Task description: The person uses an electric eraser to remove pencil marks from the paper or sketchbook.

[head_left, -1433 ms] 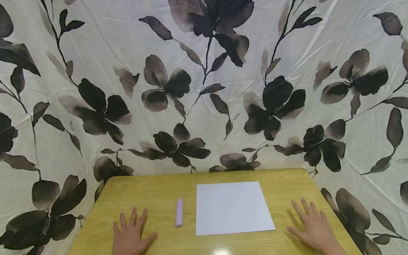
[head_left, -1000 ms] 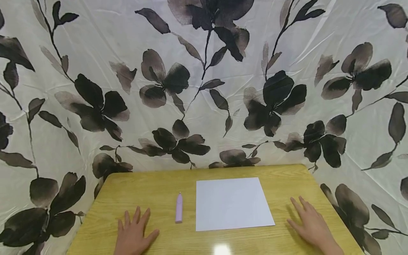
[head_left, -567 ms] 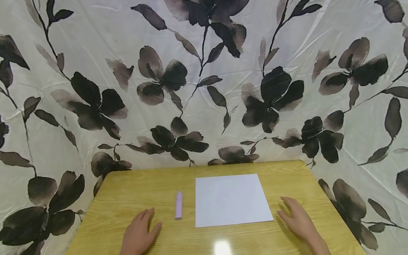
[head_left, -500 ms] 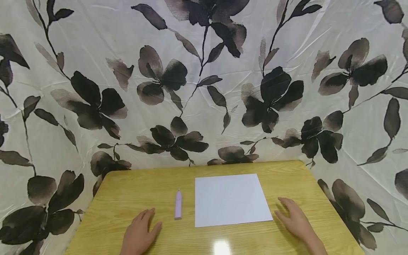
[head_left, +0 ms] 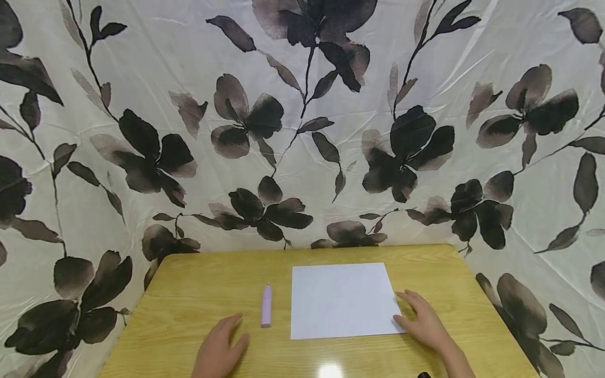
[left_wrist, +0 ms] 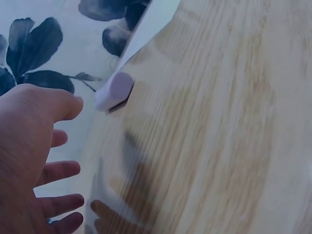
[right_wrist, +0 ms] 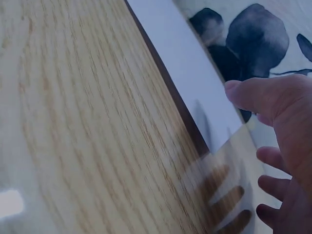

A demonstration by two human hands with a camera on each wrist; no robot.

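A thick lilac pen-shaped thing (head_left: pixel 267 306) with a narrow pointed tip lies on the table, left of a blank white sheet of paper (head_left: pixel 345 301). My left hand (head_left: pixel 219 346) hovers to the left and nearer side of it, fingers loose and holding nothing. In the left wrist view the blunt end of the lilac thing (left_wrist: pixel 115 91) shows just beyond my thumb. My right hand (head_left: pixel 420 319) is at the sheet's right edge, thumb and fingertips overlapping it in the head view. Whether they touch the paper (right_wrist: pixel 187 68) I cannot tell; nothing is gripped.
The yellow wood-grain table (head_left: pixel 212 283) has rounded far corners. A white cloth with dark flowers (head_left: pixel 302 173) hangs behind and at both sides. A light glare spot (head_left: pixel 329 370) shines near the front, and a small dark object (head_left: pixel 424 375) peeks in below my right hand.
Both hands have moved inward, the right one to the sheet's right edge and the left one nearer the lilac thing. Their spread fingers have drawn together and relaxed. Sheet and lilac thing stay put.
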